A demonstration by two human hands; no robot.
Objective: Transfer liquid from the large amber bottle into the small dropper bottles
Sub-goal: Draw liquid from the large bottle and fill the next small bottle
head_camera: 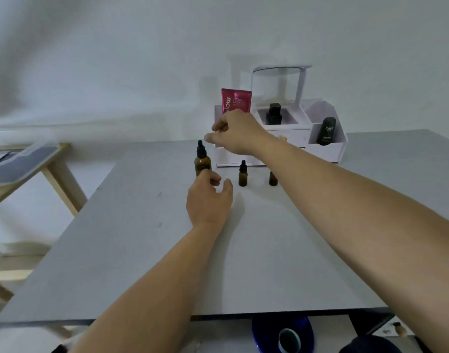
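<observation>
At the left edge of the frame a pale wooden stand point(57, 179) carries a grey tray point(19, 159), set apart from the grey worktop point(141, 238). Just left of the frame's centre, the large amber bottle point(202, 162) stands upright on the worktop with its black dropper cap on. The left hand point(209, 200) lies just below it in the picture, its fingers point(213, 177) loosely curled and spread from the thumb, gripping nothing; one fingertip seems to meet the bottle's base. The right hand point(234, 135) hovers above and to the right of the cap, thumb and bent forefinger parted and pointing at it, close but not touching. Right of the large bottle stands a small dropper bottle point(242, 174), then a second small bottle point(273, 178) half hidden by the right forearm. Behind them sits a white organiser point(327, 151) holding a red sachet point(236, 100).
</observation>
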